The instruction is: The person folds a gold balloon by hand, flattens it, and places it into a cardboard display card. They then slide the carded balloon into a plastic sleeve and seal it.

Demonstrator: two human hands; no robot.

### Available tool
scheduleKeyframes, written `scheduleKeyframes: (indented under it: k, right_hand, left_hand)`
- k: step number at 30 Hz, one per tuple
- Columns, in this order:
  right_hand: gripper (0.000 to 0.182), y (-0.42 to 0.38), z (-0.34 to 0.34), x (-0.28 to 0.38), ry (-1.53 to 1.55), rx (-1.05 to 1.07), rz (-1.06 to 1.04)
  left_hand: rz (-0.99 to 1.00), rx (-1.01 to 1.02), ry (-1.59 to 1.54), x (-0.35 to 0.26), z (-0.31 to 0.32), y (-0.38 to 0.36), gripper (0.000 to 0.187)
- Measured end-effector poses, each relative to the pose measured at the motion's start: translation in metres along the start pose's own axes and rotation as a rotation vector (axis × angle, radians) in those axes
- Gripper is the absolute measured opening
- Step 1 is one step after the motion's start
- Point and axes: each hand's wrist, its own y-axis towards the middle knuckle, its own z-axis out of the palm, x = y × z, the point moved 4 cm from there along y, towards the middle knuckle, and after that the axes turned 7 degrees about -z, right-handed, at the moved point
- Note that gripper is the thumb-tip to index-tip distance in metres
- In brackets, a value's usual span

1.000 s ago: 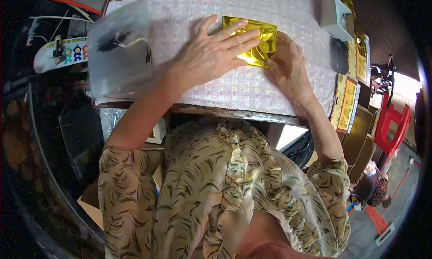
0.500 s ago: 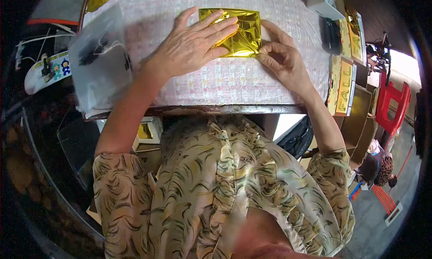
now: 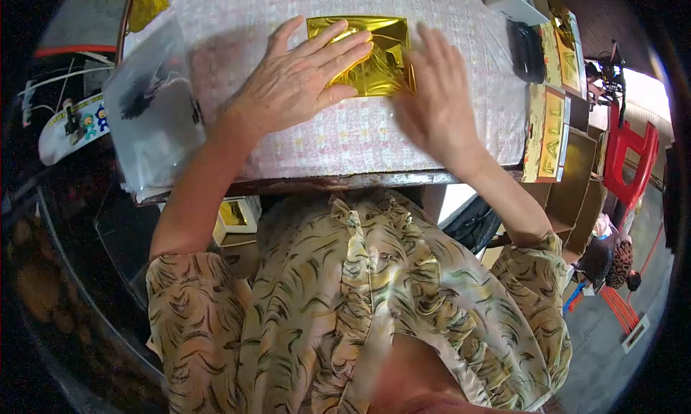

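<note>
Right hand [image 3: 443, 101] held open by the foil edge, left hand [image 3: 291, 83] laid on gold foil [image 3: 385, 65].
Right grip released, blurred; left grip released too, palm down; foil spread on cloth-covered surface [image 3: 345, 140]. Flattening judged mostly done, creases left near right side; anything further can't be told. Versus earlier frame: near right corner no longer pinched, right fingers straightened.

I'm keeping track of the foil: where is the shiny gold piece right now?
In the head view, the gold foil lies upper centre on the checked tablecloth, partly under the left hand and beside the blurred right hand.
</note>
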Motion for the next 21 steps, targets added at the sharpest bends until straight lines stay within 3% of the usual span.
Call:
scheduleKeyframes:
  k: [1,2,4,15,21]
  right_hand:
    - [0.084,-0.001,0.010,0.011,-0.028,0.044,-0.014]
    - [0.093,0.000,0.020,0.020,-0.064,0.132,-0.038]
    - [0.096,0.005,0.033,0.028,-0.103,0.216,-0.069]
    - [0.097,-0.004,0.038,0.021,-0.006,0.220,-0.001]
    - [0.096,-0.004,0.040,0.020,0.012,0.218,0.000]
  left_hand:
    - [-0.006,0.010,0.023,-0.001,0.000,0.000,0.063]
    - [-0.010,0.018,0.048,0.000,0.000,0.001,0.063]
    - [-0.016,0.043,0.059,0.000,0.003,0.001,0.064]
    - [-0.041,0.055,-0.007,0.005,0.002,0.003,0.073]
    - [-0.285,-0.160,-0.465,0.042,-0.015,-0.008,0.063]
